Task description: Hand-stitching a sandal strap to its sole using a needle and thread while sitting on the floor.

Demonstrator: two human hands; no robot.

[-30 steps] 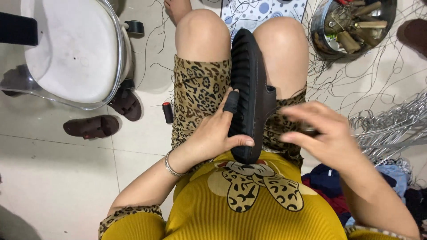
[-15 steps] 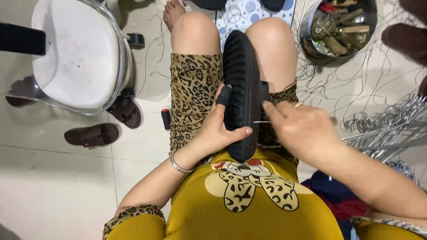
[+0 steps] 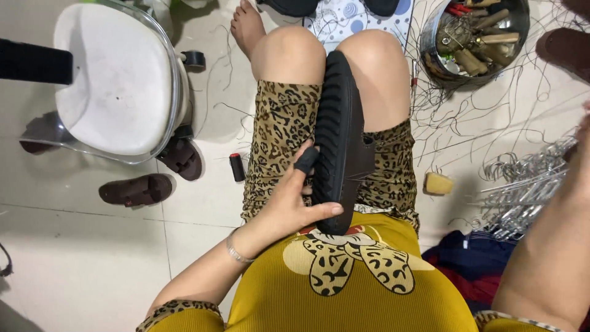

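Wearing yellow ribbed top (image 3: 344,295) with leopard-print bow, leopard shorts (image 3: 276,141), 1 silver bracelet (image 3: 236,251), black fingertip cover (image 3: 305,160).

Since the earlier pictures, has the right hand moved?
Yes. The right hand has swung out from the black sandal on the lap, toward the picture's right edge, over the wire pile.

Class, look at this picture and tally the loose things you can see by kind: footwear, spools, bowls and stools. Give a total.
Black sandal held in the left hand: 1
Brown sandals on the floor: 2 clearly seen
Small thread spool: 1
Metal bowl of tools: 1
White stool: 1
Total: 6
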